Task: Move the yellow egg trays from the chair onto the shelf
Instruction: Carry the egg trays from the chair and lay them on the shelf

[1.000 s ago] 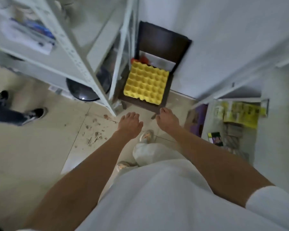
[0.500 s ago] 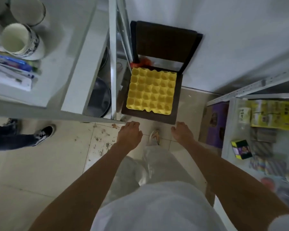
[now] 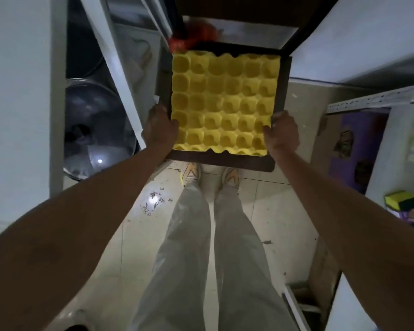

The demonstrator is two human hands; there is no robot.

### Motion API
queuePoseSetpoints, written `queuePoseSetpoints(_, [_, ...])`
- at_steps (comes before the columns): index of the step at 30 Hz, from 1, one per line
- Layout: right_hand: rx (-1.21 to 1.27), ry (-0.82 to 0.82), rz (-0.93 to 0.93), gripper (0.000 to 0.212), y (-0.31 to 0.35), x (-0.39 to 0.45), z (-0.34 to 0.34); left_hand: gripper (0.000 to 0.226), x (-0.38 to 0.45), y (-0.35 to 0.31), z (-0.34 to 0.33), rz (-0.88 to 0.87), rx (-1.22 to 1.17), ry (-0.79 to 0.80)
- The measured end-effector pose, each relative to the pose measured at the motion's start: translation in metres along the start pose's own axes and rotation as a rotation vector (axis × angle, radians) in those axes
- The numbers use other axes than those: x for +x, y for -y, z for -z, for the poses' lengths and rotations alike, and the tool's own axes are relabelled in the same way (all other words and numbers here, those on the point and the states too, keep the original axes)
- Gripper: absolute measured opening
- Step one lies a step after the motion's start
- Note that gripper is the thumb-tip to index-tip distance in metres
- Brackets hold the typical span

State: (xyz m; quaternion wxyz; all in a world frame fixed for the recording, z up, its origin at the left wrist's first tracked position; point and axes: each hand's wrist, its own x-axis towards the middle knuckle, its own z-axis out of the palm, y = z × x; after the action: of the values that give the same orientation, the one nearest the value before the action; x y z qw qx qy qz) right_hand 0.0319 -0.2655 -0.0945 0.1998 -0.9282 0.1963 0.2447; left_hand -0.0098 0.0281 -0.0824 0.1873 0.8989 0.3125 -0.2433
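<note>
1. My left hand (image 3: 160,129) and right hand (image 3: 282,134) clamp opposite side edges of the yellow egg trays (image 3: 224,102), fingers curled against the rims, so the load should rise level.
2. Both arms reach straight down and forward, wrists turned inward.
3. The trays lie flat on the dark chair (image 3: 225,158) seat; I judge the lift not yet begun.
4. The white shelf (image 3: 110,51) post stands just left.

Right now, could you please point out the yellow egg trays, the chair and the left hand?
yellow egg trays (image 3: 224,101), head view, middle of the top tray's cups.
chair (image 3: 221,158), head view, front edge of the dark seat.
left hand (image 3: 159,126), head view, back of the hand.
</note>
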Motion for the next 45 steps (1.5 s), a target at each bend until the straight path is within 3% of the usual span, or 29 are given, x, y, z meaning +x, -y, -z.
queuePoseSetpoints(3, [0.007,-0.095,-0.039,0.017,-0.001,0.017,-0.014,0.030,0.014,0.001,-0.012,-0.036,0.000,-0.069])
queuePoseSetpoints(10, [-0.010,-0.112,-0.061,0.013,-0.007,0.032,-0.024,0.033,0.029,-0.001,-0.018,0.015,-0.085,0.018])
queuePoseSetpoints(16, [-0.053,-0.175,-0.018,0.011,-0.010,0.029,-0.020,0.016,0.027,-0.002,-0.016,-0.018,0.082,-0.095])
queuePoseSetpoints(30, [-0.059,-0.058,0.051,0.013,-0.003,0.019,0.003,0.011,0.008,-0.015,0.007,0.063,0.100,-0.144])
queuePoseSetpoints(36, [-0.004,-0.002,0.110,0.017,-0.012,0.012,0.012,0.014,-0.012,-0.012,0.014,0.002,0.081,-0.171])
queuePoseSetpoints(45, [0.151,0.061,0.074,0.040,-0.045,-0.044,0.067,0.022,-0.088,-0.039,0.058,0.006,-0.059,-0.099])
